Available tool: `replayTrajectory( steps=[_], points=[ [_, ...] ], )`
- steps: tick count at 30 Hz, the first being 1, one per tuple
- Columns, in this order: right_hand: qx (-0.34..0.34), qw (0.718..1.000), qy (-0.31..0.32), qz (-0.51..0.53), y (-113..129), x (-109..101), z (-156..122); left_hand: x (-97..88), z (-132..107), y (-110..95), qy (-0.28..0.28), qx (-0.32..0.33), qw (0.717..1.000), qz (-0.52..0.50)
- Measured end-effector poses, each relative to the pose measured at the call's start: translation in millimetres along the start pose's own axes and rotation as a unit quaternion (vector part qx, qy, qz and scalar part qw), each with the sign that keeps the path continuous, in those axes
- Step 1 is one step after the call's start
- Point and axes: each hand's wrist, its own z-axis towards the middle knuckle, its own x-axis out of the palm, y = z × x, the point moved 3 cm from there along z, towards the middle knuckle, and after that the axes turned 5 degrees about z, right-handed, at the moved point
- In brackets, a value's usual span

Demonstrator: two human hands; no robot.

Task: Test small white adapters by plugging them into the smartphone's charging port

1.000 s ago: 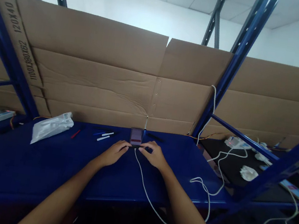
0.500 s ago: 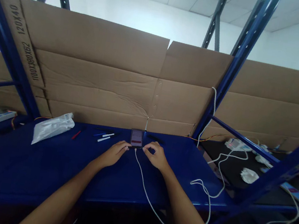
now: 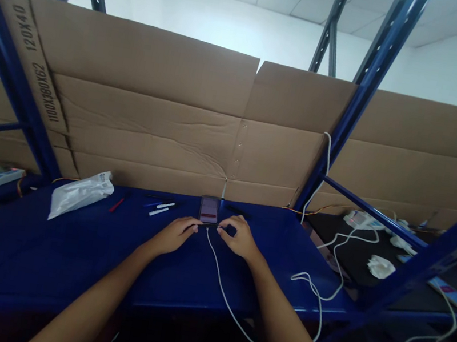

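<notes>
Left hand and right hand low on the worktop, close together but not touching, fingers curled inward toward a thin dark strip at the near end of a phone. Grip on the strip too small to tell: pinching or only touching, unclear. Phone flat on the glossy blue painted steel, lit screen upward, far edge just short of the cardboard, a broad corrugated sheet with soft creases and a printed size mark. Smooth white cable running from between the hands over the worktop's front edge in a long loose curve; its join with the phone hidden by the fingers.

Left of the hands, a crumpled translucent plastic bag, a slim red pen and white-barrelled markers lying flat. Right of the phone, a slender black pen near the cardboard. Farther right, beyond a blue steel upright, a lower black surface with a balled white tissue, a second phone and looped white cords.
</notes>
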Motion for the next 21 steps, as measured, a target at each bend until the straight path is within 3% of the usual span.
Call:
replayTrajectory(
  steps=[5,8,10,13,17,21],
  points=[
    [0.064,0.991,0.015,-0.116,-20,-6,-8,0.4,-1,5,-0.006,-0.013,1.000,0.020],
    [0.062,0.991,0.038,-0.112,-30,-3,-10,0.6,-1,6,-0.005,-0.011,0.999,0.030],
    [0.056,0.994,0.051,-0.074,-33,-1,-7,0.6,-1,5,-0.003,-0.011,0.999,0.032],
    [0.076,0.996,0.016,0.030,-31,0,-2,0.5,0,5,-0.004,-0.012,0.999,0.032],
    [0.105,0.976,-0.005,0.190,-25,1,2,0.3,0,5,-0.010,-0.015,0.999,0.033],
    [0.102,0.967,0.007,0.234,-19,4,3,0.9,-1,3,-0.001,-0.009,0.999,0.034]
  ],
)
